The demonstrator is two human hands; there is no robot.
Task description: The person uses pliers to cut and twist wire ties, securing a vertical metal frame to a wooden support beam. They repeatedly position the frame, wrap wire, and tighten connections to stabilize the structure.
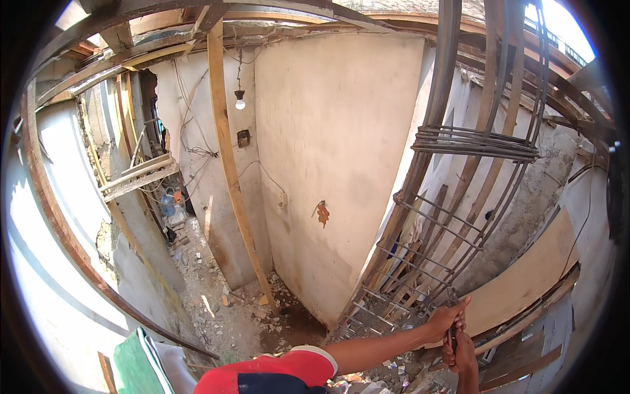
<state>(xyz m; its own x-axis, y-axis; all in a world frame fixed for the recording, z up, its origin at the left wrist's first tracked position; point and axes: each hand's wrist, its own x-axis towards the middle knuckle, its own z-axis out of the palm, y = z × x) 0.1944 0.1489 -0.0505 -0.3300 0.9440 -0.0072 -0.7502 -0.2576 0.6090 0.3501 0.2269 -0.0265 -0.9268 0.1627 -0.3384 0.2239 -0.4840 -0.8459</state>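
My left arm, in a red sleeve with a dark patch, reaches across to the lower right. Its hand, my left hand (446, 318), is closed around the upper part of a slim dark hand tool (453, 338). Just below, my right hand (463, 354) is wrapped round the same tool. What kind of tool it is I cannot make out, as fingers cover most of it. Its upper end meets the lower part of a rebar cage (430, 223) made of long bars and thin crossing stirrups. Several stirrups are bunched together (476, 142) higher up on the bars.
A wooden post (226, 164) stands before the plaster wall (328, 131). Above it hangs a light bulb (240, 102). Rubble (210, 295) covers the floor below. Wooden beams (282, 13) cross overhead. A plywood sheet (525, 276) leans at right; a green sheet (141, 361) is at lower left.
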